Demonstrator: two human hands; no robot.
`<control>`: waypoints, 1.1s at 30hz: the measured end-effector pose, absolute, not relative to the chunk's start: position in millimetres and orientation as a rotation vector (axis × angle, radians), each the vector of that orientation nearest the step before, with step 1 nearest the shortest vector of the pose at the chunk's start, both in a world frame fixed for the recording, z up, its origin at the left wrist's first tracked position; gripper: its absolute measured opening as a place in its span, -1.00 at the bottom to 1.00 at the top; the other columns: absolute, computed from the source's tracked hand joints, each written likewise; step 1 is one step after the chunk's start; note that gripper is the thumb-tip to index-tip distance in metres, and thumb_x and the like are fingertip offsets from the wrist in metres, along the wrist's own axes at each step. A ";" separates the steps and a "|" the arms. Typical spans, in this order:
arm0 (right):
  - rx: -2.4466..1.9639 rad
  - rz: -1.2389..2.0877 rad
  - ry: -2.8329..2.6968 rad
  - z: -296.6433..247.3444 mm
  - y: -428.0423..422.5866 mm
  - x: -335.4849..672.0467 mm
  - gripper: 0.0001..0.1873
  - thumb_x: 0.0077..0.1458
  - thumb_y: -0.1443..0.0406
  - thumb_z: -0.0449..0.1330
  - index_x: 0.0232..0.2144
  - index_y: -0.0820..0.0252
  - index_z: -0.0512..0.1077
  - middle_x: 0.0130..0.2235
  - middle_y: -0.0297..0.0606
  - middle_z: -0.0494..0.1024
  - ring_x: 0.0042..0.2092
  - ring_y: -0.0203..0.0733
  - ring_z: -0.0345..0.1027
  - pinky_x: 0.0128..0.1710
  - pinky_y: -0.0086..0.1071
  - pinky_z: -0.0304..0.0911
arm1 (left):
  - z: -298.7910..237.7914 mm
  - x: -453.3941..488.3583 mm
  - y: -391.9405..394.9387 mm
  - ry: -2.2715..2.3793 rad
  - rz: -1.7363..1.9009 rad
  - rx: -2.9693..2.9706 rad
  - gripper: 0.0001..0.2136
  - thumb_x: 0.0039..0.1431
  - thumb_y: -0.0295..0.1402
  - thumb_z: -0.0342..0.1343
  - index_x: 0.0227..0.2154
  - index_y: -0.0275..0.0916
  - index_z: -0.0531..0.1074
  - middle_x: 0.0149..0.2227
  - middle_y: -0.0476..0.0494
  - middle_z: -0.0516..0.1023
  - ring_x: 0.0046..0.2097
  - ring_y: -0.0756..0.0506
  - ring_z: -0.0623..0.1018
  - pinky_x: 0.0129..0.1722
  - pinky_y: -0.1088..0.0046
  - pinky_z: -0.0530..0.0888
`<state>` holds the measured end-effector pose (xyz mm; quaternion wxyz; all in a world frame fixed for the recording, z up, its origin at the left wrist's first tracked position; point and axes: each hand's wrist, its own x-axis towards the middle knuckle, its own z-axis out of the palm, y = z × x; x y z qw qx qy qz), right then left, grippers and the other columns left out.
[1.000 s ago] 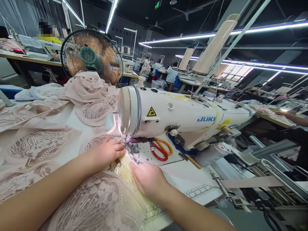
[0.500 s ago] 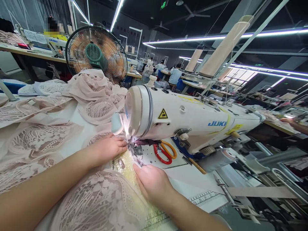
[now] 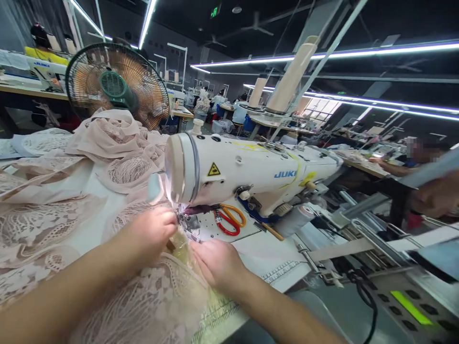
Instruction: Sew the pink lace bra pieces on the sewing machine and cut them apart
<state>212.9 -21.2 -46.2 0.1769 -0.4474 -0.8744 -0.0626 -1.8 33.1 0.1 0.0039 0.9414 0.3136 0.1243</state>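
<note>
My left hand [image 3: 152, 234] is beside the needle area of a white sewing machine [image 3: 247, 167], fingers curled and pinched on the edge of beige lace fabric [image 3: 143, 301]. In front of the presser foot, my right hand [image 3: 217, 263] has thumb and fingers closed on the fabric's edge. The lace piece runs from the foot toward me, over a yellowish see-through covering [image 3: 184, 251] on the table. Scissors [image 3: 229, 220] with red and orange handles lie on the machine bed, right of the needle. The fingertips are partly hidden.
More beige lace pieces [image 3: 46, 220] spread and pile up on the left. A large fan [image 3: 116, 86] stands behind the pile. A wooden-handled tool [image 3: 272, 231] lies under the machine arm. At right are a tape feeder [image 3: 322, 267] and another person's arm [image 3: 392, 167].
The view has swung right, so the machine sits further left. My left hand has gone from lying extended on the fabric to curled fingers, slightly raised. My right hand stays near the foot.
</note>
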 end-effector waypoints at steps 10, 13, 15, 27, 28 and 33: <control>-1.280 0.284 -2.008 -42.7 -65.1 205.8 -0.48 0.25 0.19 -0.09 0.20 0.31 0.13 -0.26 -0.16 0.51 -0.31 -0.19 0.35 -0.30 -0.35 0.29 | -6.8 1.1 36.7 0.944 0.417 2.227 -0.83 0.10 -0.27 -0.05 -0.55 -0.19 0.19 -0.55 0.07 0.27 -0.48 0.00 0.29 -0.49 0.49 0.25; -1.206 0.504 -2.186 -40.6 -76.9 190.1 -0.45 0.22 0.15 -0.03 0.19 0.27 0.18 -0.31 -0.20 0.52 -0.33 -0.18 0.36 -0.33 -0.38 0.28 | -1.6 -6.1 45.1 1.083 0.584 1.995 -0.82 0.06 -0.25 -0.04 -0.56 -0.17 0.15 -0.60 0.12 0.18 -0.54 0.02 0.23 -0.55 0.52 0.18; -1.207 0.562 -2.243 -37.4 -76.2 180.7 -0.63 0.19 0.21 0.00 -0.03 0.20 0.42 -0.38 -0.24 0.53 -0.35 -0.21 0.37 -0.35 -0.42 0.25 | -0.5 -8.4 46.4 1.210 0.639 2.015 -0.84 0.01 -0.30 -0.03 -0.57 -0.16 0.10 -0.62 0.13 0.17 -0.55 0.01 0.24 -0.56 0.52 0.16; -1.671 0.368 -2.379 -27.4 -44.1 196.2 -0.54 0.12 0.29 0.04 0.08 -0.01 0.37 -0.26 -0.29 0.63 -0.27 -0.15 0.48 -0.37 -0.40 0.20 | -13.5 3.7 10.5 1.513 0.030 2.766 -0.76 0.01 -0.52 -0.09 -0.32 -0.20 0.44 -0.45 -0.14 0.48 -0.51 -0.10 0.51 -0.62 0.48 0.23; -1.686 0.345 -2.409 -27.1 -43.7 195.8 -0.52 0.12 0.28 0.04 0.10 0.01 0.35 -0.25 -0.27 0.63 -0.26 -0.14 0.48 -0.37 -0.39 0.21 | -13.0 6.2 8.0 1.550 0.018 2.722 -0.76 0.07 -0.49 -0.13 -0.34 -0.21 0.44 -0.46 -0.15 0.49 -0.50 -0.11 0.52 -0.61 0.48 0.25; -1.685 0.197 -2.535 -27.0 -41.5 192.2 -0.55 0.14 0.28 -0.01 0.09 0.11 0.34 -0.35 -0.26 0.63 -0.38 -0.13 0.47 -0.50 -0.37 0.12 | -14.5 13.4 2.3 1.552 -0.173 2.624 -0.59 0.08 -0.49 -0.16 -0.01 -0.30 0.37 -0.31 -0.30 0.56 -0.32 -0.24 0.59 -0.49 0.37 0.37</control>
